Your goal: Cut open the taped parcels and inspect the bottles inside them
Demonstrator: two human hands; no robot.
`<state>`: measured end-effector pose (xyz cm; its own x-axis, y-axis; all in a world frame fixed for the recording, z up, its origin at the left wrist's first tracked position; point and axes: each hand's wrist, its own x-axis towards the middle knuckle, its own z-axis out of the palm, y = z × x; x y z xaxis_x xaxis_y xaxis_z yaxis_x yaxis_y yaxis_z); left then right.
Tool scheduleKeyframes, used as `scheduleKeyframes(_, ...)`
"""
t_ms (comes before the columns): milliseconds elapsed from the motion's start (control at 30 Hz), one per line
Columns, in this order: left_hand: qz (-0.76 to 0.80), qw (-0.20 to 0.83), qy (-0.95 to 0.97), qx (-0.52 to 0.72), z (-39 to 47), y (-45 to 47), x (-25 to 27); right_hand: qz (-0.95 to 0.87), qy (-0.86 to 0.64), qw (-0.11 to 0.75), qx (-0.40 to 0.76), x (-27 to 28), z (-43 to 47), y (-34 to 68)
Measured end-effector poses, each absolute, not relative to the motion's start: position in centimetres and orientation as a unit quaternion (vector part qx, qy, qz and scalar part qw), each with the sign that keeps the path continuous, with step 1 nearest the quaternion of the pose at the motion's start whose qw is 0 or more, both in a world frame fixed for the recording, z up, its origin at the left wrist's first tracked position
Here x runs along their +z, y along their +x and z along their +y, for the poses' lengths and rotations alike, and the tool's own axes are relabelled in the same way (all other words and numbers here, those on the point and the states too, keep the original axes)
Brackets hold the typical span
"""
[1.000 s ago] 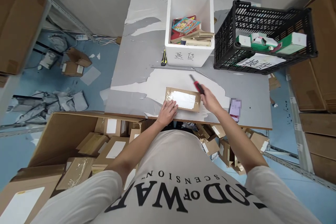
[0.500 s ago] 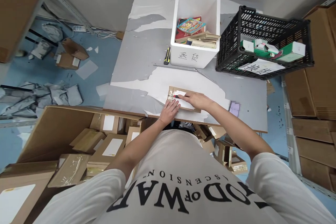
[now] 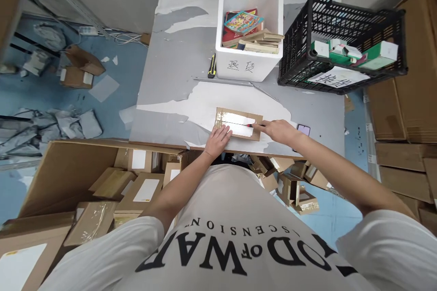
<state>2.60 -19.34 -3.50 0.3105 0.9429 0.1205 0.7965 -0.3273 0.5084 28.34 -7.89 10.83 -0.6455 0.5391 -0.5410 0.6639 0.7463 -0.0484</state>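
Observation:
A flat cardboard box [image 3: 258, 132] with a white label [image 3: 239, 119] and shiny tape at its left end lies near the table's front edge. My left hand [image 3: 218, 140] rests on its near left corner, fingers stretched out and flat. My right hand [image 3: 278, 131] is closed round a slim red-and-black cutter [image 3: 251, 125], whose tip is at the right part of the label. A thin dark line runs lengthwise along the label, from the taped end to the tip. How deep that line goes I cannot tell.
Behind stand a white foam box [image 3: 249, 66] of books and a black crate [image 3: 297, 61] with green-white boxes. A yellow-black utility knife [image 3: 212, 66] lies beside the foam box. A phone [image 3: 303, 130] is by my right forearm. A large carton [image 3: 78, 159] of parcels stands front left.
My right hand has drawn the cutter rightward along the box, from the taped left end to the label's right part. The dark line now shows behind it. My left hand stays on the corner.

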Motion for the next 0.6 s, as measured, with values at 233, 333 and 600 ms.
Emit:
scheduleKeyframes(233,0.556,0.174,0.792,0.182,-19.4,2.6,-3.6,0.870,0.408,0.234,-0.147,10.8,-9.4,36.5)
scheduleKeyframes(333,0.555,0.158,0.798,0.173,-19.3,2.6,-3.1,0.867,0.423,0.203,-0.170,10.9,-10.0,37.8)
scheduleKeyframes(600,0.573,0.157,0.799,0.091,-15.7,2.7,0.1,0.603,0.652,-0.164,-0.429,5.4,-16.8,37.9)
